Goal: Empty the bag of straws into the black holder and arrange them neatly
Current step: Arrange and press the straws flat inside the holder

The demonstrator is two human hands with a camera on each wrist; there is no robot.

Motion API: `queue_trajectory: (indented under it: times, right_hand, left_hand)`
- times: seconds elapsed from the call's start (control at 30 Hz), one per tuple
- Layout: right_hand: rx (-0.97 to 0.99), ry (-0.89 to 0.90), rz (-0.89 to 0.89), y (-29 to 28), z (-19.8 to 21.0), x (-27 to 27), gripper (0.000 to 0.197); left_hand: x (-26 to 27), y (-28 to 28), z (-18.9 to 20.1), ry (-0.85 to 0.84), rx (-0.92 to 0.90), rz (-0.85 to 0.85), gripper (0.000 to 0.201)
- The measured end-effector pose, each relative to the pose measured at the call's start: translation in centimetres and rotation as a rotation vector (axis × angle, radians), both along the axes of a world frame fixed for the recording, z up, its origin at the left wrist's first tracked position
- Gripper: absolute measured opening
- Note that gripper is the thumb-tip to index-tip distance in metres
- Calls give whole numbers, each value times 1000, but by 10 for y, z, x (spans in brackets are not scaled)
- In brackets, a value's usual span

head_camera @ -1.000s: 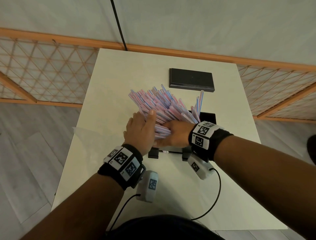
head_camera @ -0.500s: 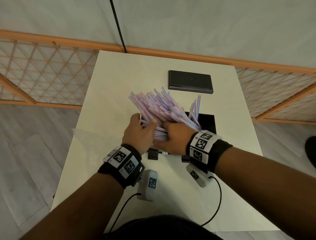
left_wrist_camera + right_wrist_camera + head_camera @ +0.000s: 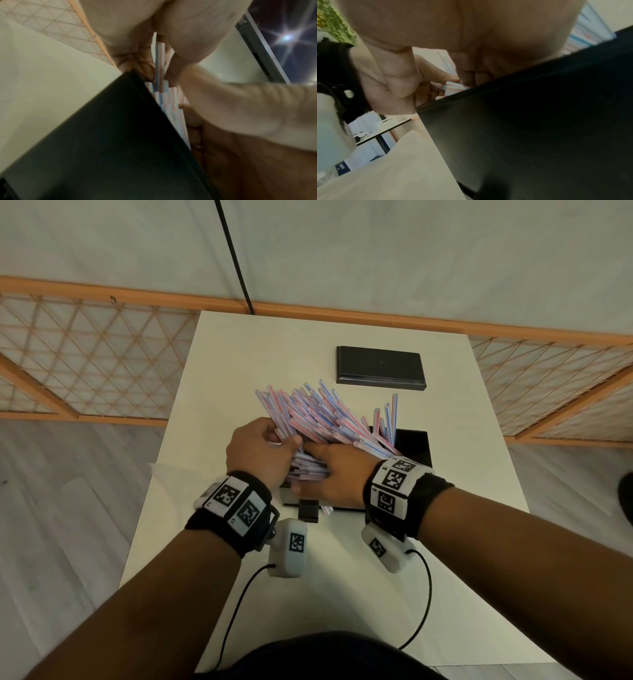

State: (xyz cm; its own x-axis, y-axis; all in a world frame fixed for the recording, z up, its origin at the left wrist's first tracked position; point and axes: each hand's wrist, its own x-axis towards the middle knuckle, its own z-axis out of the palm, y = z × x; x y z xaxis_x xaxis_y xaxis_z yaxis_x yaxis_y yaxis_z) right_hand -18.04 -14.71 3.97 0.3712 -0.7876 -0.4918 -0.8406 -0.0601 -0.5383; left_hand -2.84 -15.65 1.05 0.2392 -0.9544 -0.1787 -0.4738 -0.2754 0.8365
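A thick bundle of pink-and-blue striped straws (image 3: 308, 419) fans up and to the left out of the black holder (image 3: 414, 450) at the table's middle. My left hand (image 3: 274, 446) curls its fingers round the bundle's left side. On the lower end of the bundle lies my right hand (image 3: 335, 470), fingers curled into the straws at the holder's rim. The left wrist view shows my left hand (image 3: 137, 56) closed on straws (image 3: 159, 75) beside the holder wall (image 3: 102, 148). In the right wrist view my right hand (image 3: 471, 67) covers straws (image 3: 455, 86) above the holder (image 3: 539, 121).
A flat black lid (image 3: 380, 368) lies on the white table (image 3: 239, 364) behind the holder. A clear plastic bag (image 3: 164, 474) lies at the table's left edge. Wooden lattice screens (image 3: 85, 357) flank the table, and wrist-camera cables trail near the front edge.
My left hand went from lying flat against the bundle to curling its fingers into it. The right hand has stayed on the lower end of the straws.
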Motion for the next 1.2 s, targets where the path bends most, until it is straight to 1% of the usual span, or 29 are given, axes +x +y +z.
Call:
queue_trajectory:
  times: [0.13, 0.2, 0.3, 0.43, 0.57, 0.63, 0.73, 0.77, 0.87, 0.9, 1.03, 1.2]
  right_hand:
    - [15, 69, 59, -3, -3, 1, 90]
    - [15, 80, 62, -5, -5, 2, 94]
    - [13, 31, 46, -5, -4, 1, 85]
    - [-53, 11, 53, -2, 1, -1, 68]
    - [-162, 30, 68, 1, 4, -5, 62]
    - [-193, 15, 61, 3, 5, -8, 56]
    - [-212, -18, 50, 5, 4, -13, 54]
    - [-213, -21, 44, 6, 5, -13, 54]
    - [-237, -48, 26, 7, 7, -14, 52]
    - [-253, -58, 22, 8, 8, -13, 50]
    - [-292, -57, 31, 6, 5, -10, 37]
    - [-327, -31, 84, 16, -4, -19, 37]
  left_hand:
    - [1, -8, 7, -29, 22, -78, 26]
    - [2, -13, 8, -53, 9, -118, 21]
    - [6, -15, 7, -71, -8, -115, 14]
    - [7, -12, 9, -94, -29, -114, 15]
    - [9, -10, 18, -133, -72, -83, 37]
    - [10, -9, 25, -162, -93, -69, 40]
    - [12, -8, 35, -172, -140, -77, 41]
    - [12, -8, 37, -171, -159, -85, 39]
    - [13, -8, 41, -164, -231, -121, 14]
    - [14, -7, 41, -168, -260, -129, 10]
    - [14, -8, 45, -207, -353, -166, 14]
    - [20, -7, 46, -164, -373, -116, 20]
